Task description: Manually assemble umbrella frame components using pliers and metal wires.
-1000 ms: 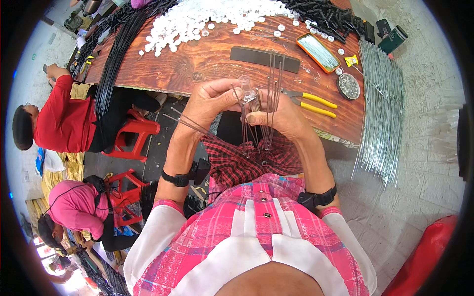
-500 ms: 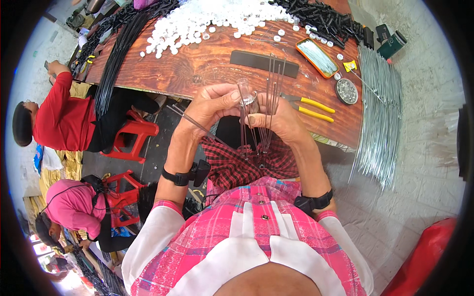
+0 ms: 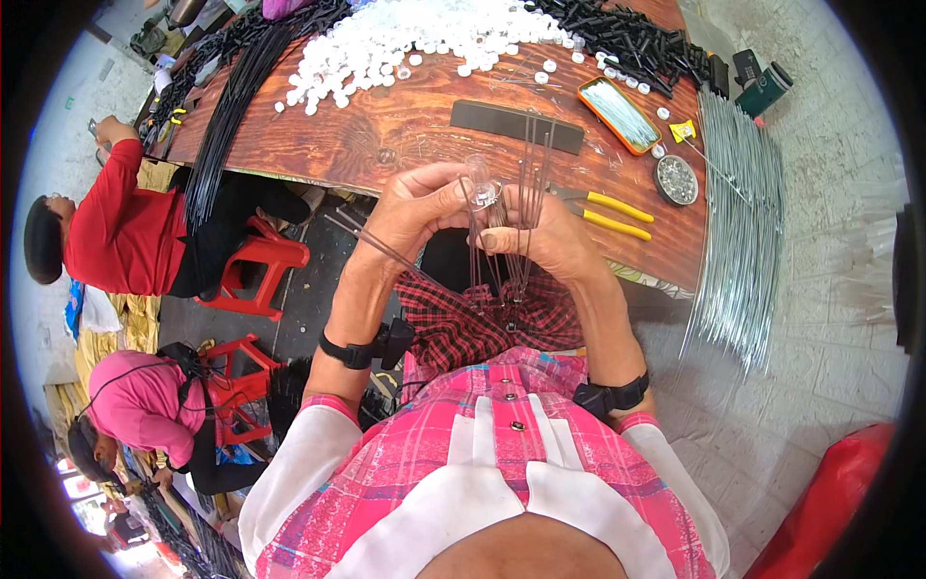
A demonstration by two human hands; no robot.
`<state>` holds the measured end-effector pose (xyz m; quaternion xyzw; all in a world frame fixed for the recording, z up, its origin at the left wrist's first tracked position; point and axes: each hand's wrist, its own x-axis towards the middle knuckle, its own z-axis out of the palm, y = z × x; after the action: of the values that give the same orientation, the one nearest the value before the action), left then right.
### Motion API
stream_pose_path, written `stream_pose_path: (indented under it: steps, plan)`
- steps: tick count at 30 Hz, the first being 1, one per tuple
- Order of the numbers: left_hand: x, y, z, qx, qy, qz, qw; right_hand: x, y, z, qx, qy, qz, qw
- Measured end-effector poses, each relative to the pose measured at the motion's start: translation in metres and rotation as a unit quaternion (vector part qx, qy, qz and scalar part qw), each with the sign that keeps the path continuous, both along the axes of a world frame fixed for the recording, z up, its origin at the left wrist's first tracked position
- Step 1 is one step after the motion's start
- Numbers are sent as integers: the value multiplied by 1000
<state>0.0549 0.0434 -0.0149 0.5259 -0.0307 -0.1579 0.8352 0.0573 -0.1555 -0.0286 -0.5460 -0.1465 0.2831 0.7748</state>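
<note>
Over my lap, close to the table edge, both hands meet around a clear plastic hub (image 3: pixel 478 174) with thin dark metal rods fixed about it. My left hand (image 3: pixel 420 205) pinches the hub between thumb and fingers, and a few rods stick out past its wrist. My right hand (image 3: pixel 552 232) is closed around a bunch of the dark rods (image 3: pixel 533 166), its thumb pressed against them just below the hub. Some rods point up over the table; others hang toward the checked cloth (image 3: pixel 453 323) on my lap. The rods' joints at the hub are partly hidden by fingers.
On the wooden table (image 3: pixel 318 140) lie yellow-handled pliers (image 3: pixel 617 214), a dark flat bar (image 3: pixel 516 126), an orange-rimmed tin (image 3: pixel 620 116), a round dish (image 3: pixel 676 179), white caps (image 3: pixel 386 58), black tubes (image 3: pixel 627 39) and silver rods (image 3: pixel 743 232). Two people sit at left by red stools (image 3: pixel 253 275).
The hub has tilted slightly in my fingers, and the rods by it have shifted a little. Both hands keep their hold.
</note>
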Motion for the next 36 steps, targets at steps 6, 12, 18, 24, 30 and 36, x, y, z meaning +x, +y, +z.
stream_pose_path:
  steps: [6, 12, 18, 24, 30, 36]
  plan:
    - [-2, 0, 0, 15, -18, -14, 1000, -2, 0, 2, 5, 4, -5, 1000]
    - [-3, -1, 3, 36, -11, -1, 999, -3, 1, -1, 6, 4, -11, 1000]
    - [-6, -3, -2, 33, -26, 22, 999, -6, 6, -2, 28, 28, -47, 998]
    - [-7, -4, -5, 55, -103, 50, 992, -5, 5, -6, 37, 14, -36, 999]
    - [-10, -4, 10, 112, -73, 32, 991, 0, 4, -11, 35, 18, -30, 999]
    - [-15, -2, 22, 148, -79, 0, 986, -1, 5, -7, 27, 24, -22, 999]
